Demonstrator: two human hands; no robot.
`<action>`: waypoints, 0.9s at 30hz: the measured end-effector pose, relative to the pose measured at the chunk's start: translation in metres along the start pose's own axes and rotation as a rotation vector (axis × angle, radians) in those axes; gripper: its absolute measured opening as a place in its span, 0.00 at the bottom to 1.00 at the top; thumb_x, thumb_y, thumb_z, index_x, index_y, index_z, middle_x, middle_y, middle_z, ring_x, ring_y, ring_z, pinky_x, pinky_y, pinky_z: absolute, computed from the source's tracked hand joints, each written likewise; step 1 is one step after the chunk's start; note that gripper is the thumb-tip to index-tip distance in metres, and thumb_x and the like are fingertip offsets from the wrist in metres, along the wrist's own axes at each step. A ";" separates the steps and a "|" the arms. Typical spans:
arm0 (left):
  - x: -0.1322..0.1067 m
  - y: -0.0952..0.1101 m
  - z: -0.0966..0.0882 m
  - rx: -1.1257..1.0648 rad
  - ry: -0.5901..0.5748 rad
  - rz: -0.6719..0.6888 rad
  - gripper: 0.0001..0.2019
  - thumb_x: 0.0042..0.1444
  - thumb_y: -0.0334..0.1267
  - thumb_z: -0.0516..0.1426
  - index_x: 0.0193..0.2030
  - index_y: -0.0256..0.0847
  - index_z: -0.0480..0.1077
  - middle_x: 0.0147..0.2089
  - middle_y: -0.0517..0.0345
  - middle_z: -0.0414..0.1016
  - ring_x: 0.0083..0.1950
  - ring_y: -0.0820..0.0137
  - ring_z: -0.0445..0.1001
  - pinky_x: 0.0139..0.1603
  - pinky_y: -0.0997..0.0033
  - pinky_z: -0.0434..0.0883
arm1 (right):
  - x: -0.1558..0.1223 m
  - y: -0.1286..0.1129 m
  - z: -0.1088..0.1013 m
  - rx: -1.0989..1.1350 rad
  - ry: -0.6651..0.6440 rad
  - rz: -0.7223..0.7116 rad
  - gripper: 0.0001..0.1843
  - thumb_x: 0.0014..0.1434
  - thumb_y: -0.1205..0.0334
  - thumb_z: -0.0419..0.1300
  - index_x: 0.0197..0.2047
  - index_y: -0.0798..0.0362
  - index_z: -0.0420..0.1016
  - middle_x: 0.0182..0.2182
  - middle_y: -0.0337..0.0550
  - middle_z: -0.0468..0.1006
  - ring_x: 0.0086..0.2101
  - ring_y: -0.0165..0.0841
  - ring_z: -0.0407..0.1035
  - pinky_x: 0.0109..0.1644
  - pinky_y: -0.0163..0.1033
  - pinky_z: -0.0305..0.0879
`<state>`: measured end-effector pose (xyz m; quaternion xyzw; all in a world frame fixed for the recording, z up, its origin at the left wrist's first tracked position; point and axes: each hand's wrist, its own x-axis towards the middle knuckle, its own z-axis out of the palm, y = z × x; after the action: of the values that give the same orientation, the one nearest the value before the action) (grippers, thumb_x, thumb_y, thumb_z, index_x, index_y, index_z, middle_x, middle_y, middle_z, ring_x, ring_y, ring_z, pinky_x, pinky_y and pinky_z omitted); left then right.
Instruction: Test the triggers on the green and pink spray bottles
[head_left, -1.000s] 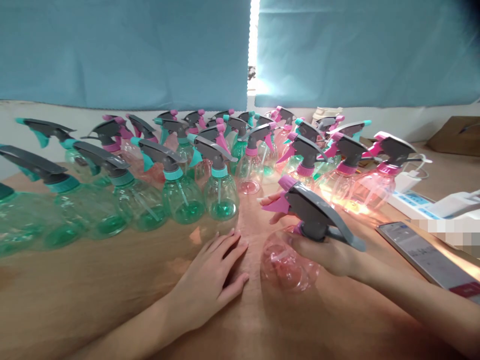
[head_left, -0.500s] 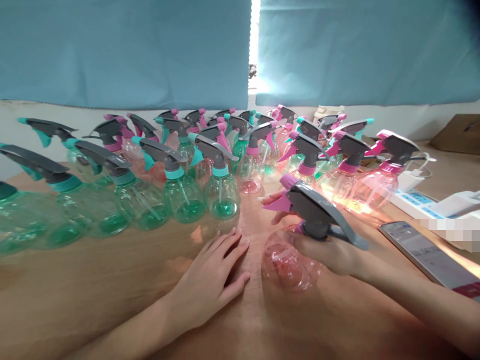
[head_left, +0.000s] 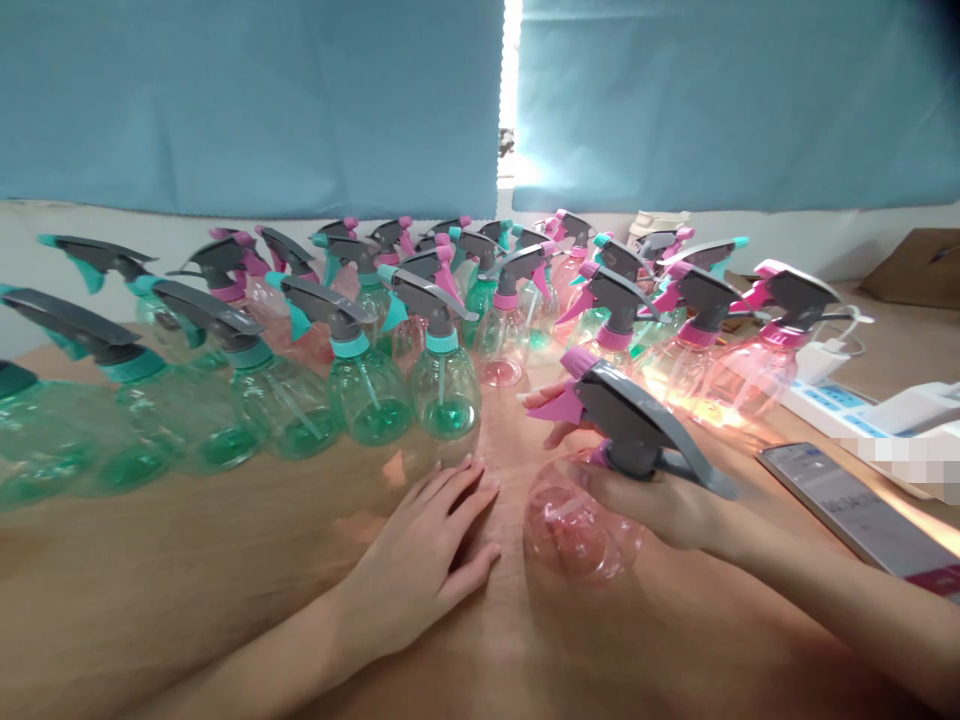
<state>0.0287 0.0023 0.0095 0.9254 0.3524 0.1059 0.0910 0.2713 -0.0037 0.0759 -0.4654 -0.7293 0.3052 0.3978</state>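
A pink see-through spray bottle (head_left: 577, 535) with a grey and pink trigger head stands upright on the table at the front. Around its neck, below the trigger head, my right hand (head_left: 645, 500) is closed; the bottle head hides part of the fingers, and some fingertips show behind the pink trigger. My left hand (head_left: 435, 535) lies flat on the wooden table to the left of this bottle, fingers stretched and holding nothing. Just beyond it stands a green spray bottle (head_left: 444, 395) with a turquoise collar, not touched by the hand.
Several green spray bottles (head_left: 367, 400) form a row at the left. More pink spray bottles (head_left: 750, 370) stand at the back right, with mixed ones behind. A phone (head_left: 847, 510) and a white power strip (head_left: 840, 400) lie on the right. Blue blinds (head_left: 247, 110) hang behind.
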 end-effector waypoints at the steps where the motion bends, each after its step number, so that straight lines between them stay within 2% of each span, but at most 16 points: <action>1: 0.000 0.000 0.000 -0.002 0.001 -0.001 0.24 0.67 0.43 0.53 0.66 0.37 0.62 0.70 0.45 0.60 0.70 0.54 0.57 0.67 0.49 0.59 | 0.000 -0.001 0.000 -0.011 -0.002 0.013 0.34 0.47 0.68 0.54 0.59 0.44 0.65 0.33 0.39 0.75 0.24 0.30 0.70 0.29 0.39 0.70; 4: 0.000 0.000 0.000 -0.005 -0.001 -0.002 0.23 0.67 0.43 0.53 0.66 0.37 0.62 0.70 0.45 0.60 0.70 0.55 0.58 0.67 0.48 0.59 | 0.000 -0.003 0.000 -0.038 0.011 0.048 0.35 0.46 0.68 0.54 0.60 0.44 0.65 0.31 0.37 0.74 0.19 0.28 0.66 0.24 0.37 0.66; 9: 0.000 0.001 0.000 0.001 -0.011 -0.004 0.23 0.67 0.44 0.53 0.66 0.37 0.62 0.69 0.45 0.60 0.70 0.55 0.57 0.67 0.48 0.59 | -0.001 0.000 0.001 -0.077 0.010 0.008 0.32 0.47 0.68 0.54 0.57 0.44 0.67 0.36 0.39 0.76 0.25 0.30 0.69 0.32 0.40 0.70; 11: 0.000 0.001 0.000 0.002 -0.011 -0.004 0.23 0.67 0.44 0.52 0.66 0.37 0.62 0.69 0.45 0.60 0.70 0.55 0.57 0.67 0.48 0.59 | 0.000 0.001 0.001 -0.081 0.020 0.002 0.29 0.46 0.68 0.54 0.53 0.44 0.70 0.35 0.39 0.76 0.25 0.29 0.69 0.33 0.41 0.70; 14: 0.000 0.000 0.000 0.006 -0.019 0.001 0.24 0.68 0.44 0.52 0.66 0.37 0.62 0.70 0.45 0.60 0.70 0.55 0.57 0.67 0.47 0.59 | 0.000 0.002 0.001 -0.066 0.008 0.046 0.20 0.44 0.68 0.53 0.41 0.47 0.74 0.26 0.35 0.73 0.19 0.26 0.62 0.24 0.37 0.64; 16: 0.000 0.000 -0.001 0.007 -0.020 0.001 0.24 0.67 0.44 0.53 0.66 0.36 0.62 0.70 0.45 0.59 0.70 0.54 0.57 0.67 0.47 0.59 | 0.000 0.003 0.000 -0.055 -0.002 0.065 0.12 0.42 0.68 0.54 0.32 0.48 0.72 0.21 0.33 0.68 0.18 0.25 0.58 0.20 0.34 0.58; 18: 0.000 0.000 -0.001 0.008 -0.018 0.000 0.24 0.67 0.43 0.53 0.66 0.36 0.62 0.70 0.44 0.59 0.70 0.54 0.57 0.67 0.47 0.60 | -0.001 0.003 -0.002 -0.046 -0.003 0.071 0.09 0.41 0.68 0.54 0.29 0.49 0.70 0.19 0.32 0.65 0.18 0.24 0.57 0.19 0.33 0.55; 21: 0.001 0.000 -0.001 0.007 -0.014 0.005 0.24 0.67 0.43 0.53 0.66 0.36 0.62 0.70 0.44 0.60 0.70 0.54 0.58 0.67 0.47 0.59 | -0.002 0.005 -0.002 -0.039 -0.013 0.103 0.08 0.42 0.67 0.54 0.29 0.49 0.68 0.19 0.31 0.66 0.19 0.25 0.58 0.20 0.33 0.57; 24: 0.000 0.000 0.000 0.005 -0.007 0.005 0.23 0.67 0.43 0.53 0.66 0.36 0.62 0.70 0.45 0.60 0.70 0.55 0.58 0.67 0.48 0.60 | -0.001 0.005 -0.002 -0.060 -0.025 0.104 0.04 0.43 0.68 0.54 0.23 0.50 0.65 0.19 0.33 0.66 0.20 0.25 0.59 0.21 0.33 0.58; 27: 0.000 0.001 -0.001 0.007 -0.009 0.004 0.23 0.67 0.44 0.53 0.66 0.36 0.62 0.70 0.45 0.60 0.70 0.55 0.58 0.67 0.49 0.59 | 0.001 0.004 -0.002 -0.075 -0.045 0.058 0.10 0.42 0.70 0.54 0.16 0.51 0.56 0.16 0.32 0.58 0.19 0.24 0.53 0.20 0.32 0.53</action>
<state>0.0288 0.0017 0.0101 0.9269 0.3505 0.1005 0.0892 0.2746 -0.0014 0.0737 -0.4938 -0.7354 0.2993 0.3546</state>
